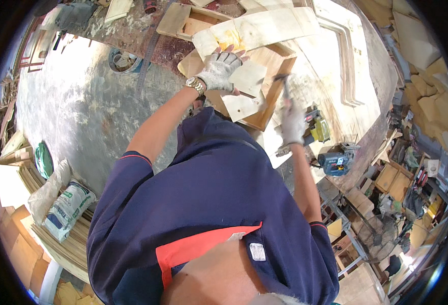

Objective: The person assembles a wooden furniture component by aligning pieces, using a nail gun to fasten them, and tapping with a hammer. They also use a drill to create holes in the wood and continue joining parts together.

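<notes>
My left hand (218,72), in a pale fingerless work glove, lies with its fingers spread on the near edge of a curved light wood panel (280,26). That panel rests across the far side of an angular wooden box (273,101). Beside the hand, a pale flat piece (248,79) and another with small dark holes (243,105) lie over the box. To the right of the box, my gloved right hand (292,122) is closed round the handle of a hammer (281,78), blurred by motion. The hammer's dark head is by the box's right wall.
A green power tool (320,128) and a blue one (337,161) lie right of my right hand. Beyond are an open wooden frame (196,23) and bent wood strips (345,56). A bucket (123,61) stands left, near a long ruler (149,58). A fan (376,236) is lower right.
</notes>
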Demonstrator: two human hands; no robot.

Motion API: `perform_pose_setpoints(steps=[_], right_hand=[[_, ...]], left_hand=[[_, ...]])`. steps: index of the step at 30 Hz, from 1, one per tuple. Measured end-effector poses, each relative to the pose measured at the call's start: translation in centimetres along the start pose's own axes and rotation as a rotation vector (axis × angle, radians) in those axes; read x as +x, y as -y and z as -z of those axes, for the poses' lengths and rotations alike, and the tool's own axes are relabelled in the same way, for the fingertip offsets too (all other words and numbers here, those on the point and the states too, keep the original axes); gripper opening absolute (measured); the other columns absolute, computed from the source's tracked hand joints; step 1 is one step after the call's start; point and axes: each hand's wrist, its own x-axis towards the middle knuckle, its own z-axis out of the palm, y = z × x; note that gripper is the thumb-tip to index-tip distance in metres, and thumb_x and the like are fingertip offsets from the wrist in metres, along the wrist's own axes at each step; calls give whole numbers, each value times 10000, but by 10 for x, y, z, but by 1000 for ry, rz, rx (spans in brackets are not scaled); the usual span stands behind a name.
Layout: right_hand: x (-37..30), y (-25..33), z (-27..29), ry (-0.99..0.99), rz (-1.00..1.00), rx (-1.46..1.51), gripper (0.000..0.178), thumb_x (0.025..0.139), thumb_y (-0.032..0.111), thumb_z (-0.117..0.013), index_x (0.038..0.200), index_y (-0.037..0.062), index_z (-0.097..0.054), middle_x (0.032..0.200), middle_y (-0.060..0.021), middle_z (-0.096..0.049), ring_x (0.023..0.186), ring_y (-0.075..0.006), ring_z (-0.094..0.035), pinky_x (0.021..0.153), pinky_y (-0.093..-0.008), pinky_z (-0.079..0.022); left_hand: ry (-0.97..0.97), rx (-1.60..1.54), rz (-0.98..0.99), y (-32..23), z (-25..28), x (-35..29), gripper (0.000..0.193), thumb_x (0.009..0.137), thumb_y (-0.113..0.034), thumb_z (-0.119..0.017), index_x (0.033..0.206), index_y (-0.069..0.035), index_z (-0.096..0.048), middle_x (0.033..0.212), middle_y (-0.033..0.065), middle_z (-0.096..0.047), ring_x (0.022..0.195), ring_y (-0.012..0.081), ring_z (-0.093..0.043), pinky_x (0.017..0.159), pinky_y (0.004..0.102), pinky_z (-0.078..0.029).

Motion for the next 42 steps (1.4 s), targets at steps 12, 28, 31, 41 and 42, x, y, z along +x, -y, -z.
perform_pose_setpoints(steps=[12, 28, 31, 41, 42], right_hand=[[54, 14, 30, 4, 227, 433, 258, 962, 157, -577, 1186, 45, -638, 1049, -206, -710, 927, -312, -712, 796, -403, -540], [35, 62, -29, 265, 165, 176, 480, 983, 465, -526, 943, 13, -683, 885, -268, -685, 879, -441, -672, 776, -491, -511], [30, 73, -30, 156, 181, 271, 544, 975, 506, -536, 897, -10, -687, 818, -284, -664, 825, -463, -671, 744, -511, -512], [-6, 73, -51, 12, -190, 612, 586, 986, 533, -538, 974, -29, -700, 798, -299, -666, 772, -454, -677, 700, -508, -503], [0, 72, -52, 34, -183, 582, 587, 987, 534, -535, 975, -29, -702, 805, -298, -669, 774, -454, -677, 700, -505, -504]], left_hand=[[59, -21, -214, -10, 29, -10, 1190, 536, -502, -930, 1538, -147, -393, 1649, 127, -283, 1563, 352, -150, 1249, 579, -144], [-335, -1039, 662, -33, -47, -65, 556, 965, -455, -665, 1124, 44, -479, 1016, 255, -675, 964, 345, -679, 870, 432, -528], [-430, -1175, 631, -33, -51, -60, 560, 966, -423, -672, 1160, 53, -451, 1063, 246, -672, 979, 304, -670, 869, 413, -528], [-276, -969, 202, -6, -9, -13, 596, 937, -395, -707, 1220, 76, -476, 1114, 225, -649, 1057, 284, -629, 929, 382, -505], [-208, -965, 221, -1, -5, -2, 657, 926, -423, -715, 1257, 88, -468, 1137, 238, -647, 1092, 283, -623, 948, 382, -496]])
